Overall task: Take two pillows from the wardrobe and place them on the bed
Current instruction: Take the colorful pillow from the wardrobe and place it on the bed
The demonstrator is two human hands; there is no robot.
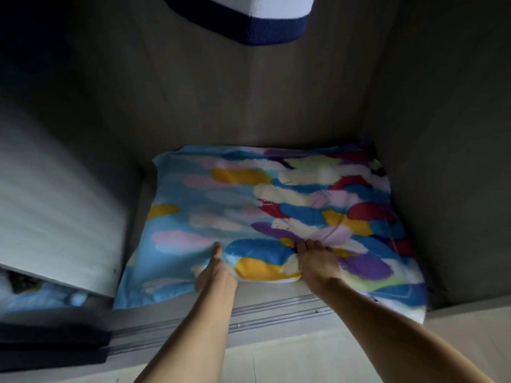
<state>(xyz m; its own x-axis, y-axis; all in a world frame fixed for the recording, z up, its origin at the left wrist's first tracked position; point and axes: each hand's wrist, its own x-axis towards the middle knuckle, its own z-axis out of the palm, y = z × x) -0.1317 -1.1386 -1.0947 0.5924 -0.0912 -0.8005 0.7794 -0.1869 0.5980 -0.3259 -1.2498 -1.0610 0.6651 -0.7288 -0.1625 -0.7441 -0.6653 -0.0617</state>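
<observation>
A pillow in a light-blue case with many-coloured feather shapes lies flat on the floor of the dark wardrobe, filling most of the compartment. My left hand grips its front edge, thumb on top and fingers tucked beneath. My right hand clamps the same front edge a little to the right, bunching the fabric. A second layer of the same cloth shows under the pillow at the front right; I cannot tell whether it is another pillow.
A sliding wardrobe door stands at the left, its metal track running along the front. A white and navy garment hangs overhead. Pale floor lies below the track. The wardrobe's side wall closes the right.
</observation>
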